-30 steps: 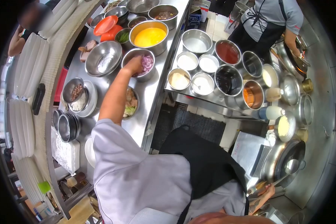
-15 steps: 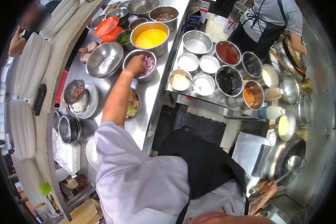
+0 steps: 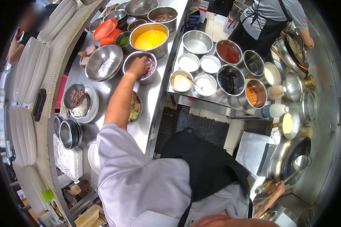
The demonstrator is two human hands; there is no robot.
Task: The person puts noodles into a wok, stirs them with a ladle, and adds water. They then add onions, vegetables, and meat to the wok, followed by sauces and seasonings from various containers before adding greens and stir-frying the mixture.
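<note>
Left hand (image 3: 139, 67) is sitting in sliced onions (image 3: 151, 68), far left, can't tell grip; right hand (image 3: 279, 188) is holding ladle (image 3: 301, 162), near right; far box (image 3: 193, 19) is showing unreadable lettering.

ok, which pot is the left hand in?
Pot of purple onion, just below the yellow-liquid pot in frame; it alone has the left hand inside.

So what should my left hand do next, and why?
Probably lift out a pinch of the sliced purple onion: your left hand is down inside its steel pot, though its grip is hidden, while your right hand holds the ladle over the wok.
</note>
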